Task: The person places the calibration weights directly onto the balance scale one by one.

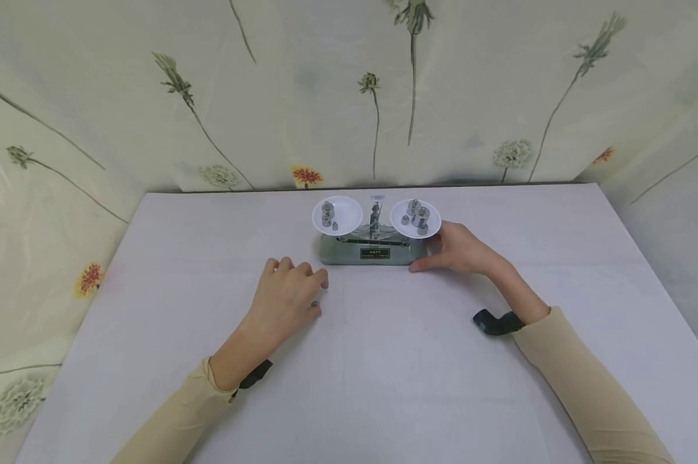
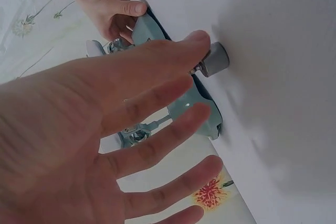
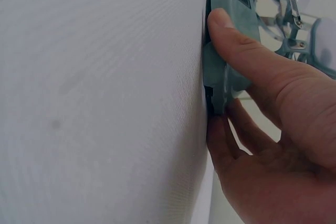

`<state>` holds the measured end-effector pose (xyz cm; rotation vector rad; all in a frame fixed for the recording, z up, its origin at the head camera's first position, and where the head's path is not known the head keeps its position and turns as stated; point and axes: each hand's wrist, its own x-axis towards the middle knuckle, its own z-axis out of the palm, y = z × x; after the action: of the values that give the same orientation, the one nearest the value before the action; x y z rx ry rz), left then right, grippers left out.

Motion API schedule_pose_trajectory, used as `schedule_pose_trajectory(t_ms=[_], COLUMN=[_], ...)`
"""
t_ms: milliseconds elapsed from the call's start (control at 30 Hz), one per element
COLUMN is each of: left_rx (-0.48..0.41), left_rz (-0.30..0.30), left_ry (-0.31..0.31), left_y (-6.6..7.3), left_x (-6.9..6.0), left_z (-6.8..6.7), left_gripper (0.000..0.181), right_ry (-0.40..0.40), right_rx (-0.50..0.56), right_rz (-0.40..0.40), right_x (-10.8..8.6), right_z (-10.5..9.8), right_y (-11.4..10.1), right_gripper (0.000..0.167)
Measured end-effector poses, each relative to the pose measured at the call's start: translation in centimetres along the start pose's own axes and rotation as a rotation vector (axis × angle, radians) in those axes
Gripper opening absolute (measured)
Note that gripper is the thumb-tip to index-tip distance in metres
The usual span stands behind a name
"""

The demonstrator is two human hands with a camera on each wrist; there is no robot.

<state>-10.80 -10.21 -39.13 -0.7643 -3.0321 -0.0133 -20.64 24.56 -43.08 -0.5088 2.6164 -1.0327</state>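
A balance scale [image 1: 374, 251] with a grey-green base stands near the back of the table. Several metal weights sit in its left pan [image 1: 349, 209], and several more in its right pan [image 1: 433, 224]. My right hand [image 1: 465, 250] grips the right end of the base, thumb [image 3: 247, 51] on the front side and fingers curled behind. In front of the scale, to its left, my left hand [image 1: 285, 293] hovers with fingers spread. A small metal weight [image 2: 216, 60] is by its thumb and index fingertips; whether they touch it I cannot tell.
A white cloth [image 1: 372, 374] covers the table. Behind the back edge hangs a flower-printed cloth [image 1: 325, 96]. Black straps with dark pieces [image 1: 496, 322] are on both wrists.
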Motion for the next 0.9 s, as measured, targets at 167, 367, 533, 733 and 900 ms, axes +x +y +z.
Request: schedule_pose_trajectory(t_ms=[167, 367, 533, 733, 900], left_rx=[0.002, 0.0, 0.009, -0.002, -0.018], left_rz=[0.008, 0.019, 0.032, 0.038, 0.054], left_ry=[-0.008, 0.0, 0.01, -0.03, -0.024], left_y=[0.01, 0.02, -0.01, -0.04, -0.05], left_x=[0.06, -0.01, -0.14, -0.04, 0.01], left_z=[0.21, 0.48, 0.57, 0.54, 0.66], left_gripper=[0.039, 0.037, 0.033, 0.027, 0.023], right_ry=[-0.004, -0.008, -0.009, -0.006, -0.009], right_rx=[0.002, 0.007, 0.01, 0.011, 0.014], right_rz=[0.006, 0.014, 0.02, 0.019, 0.021], right_x=[0.02, 0.0, -0.08, -0.09, -0.1], right_z=[0.0, 0.05, -0.04, -0.06, -0.05], right_y=[0.04, -0.05, -0.2, -0.25, -0.23], right_gripper=[0.099, 0.098, 0.098, 0.097, 0.097])
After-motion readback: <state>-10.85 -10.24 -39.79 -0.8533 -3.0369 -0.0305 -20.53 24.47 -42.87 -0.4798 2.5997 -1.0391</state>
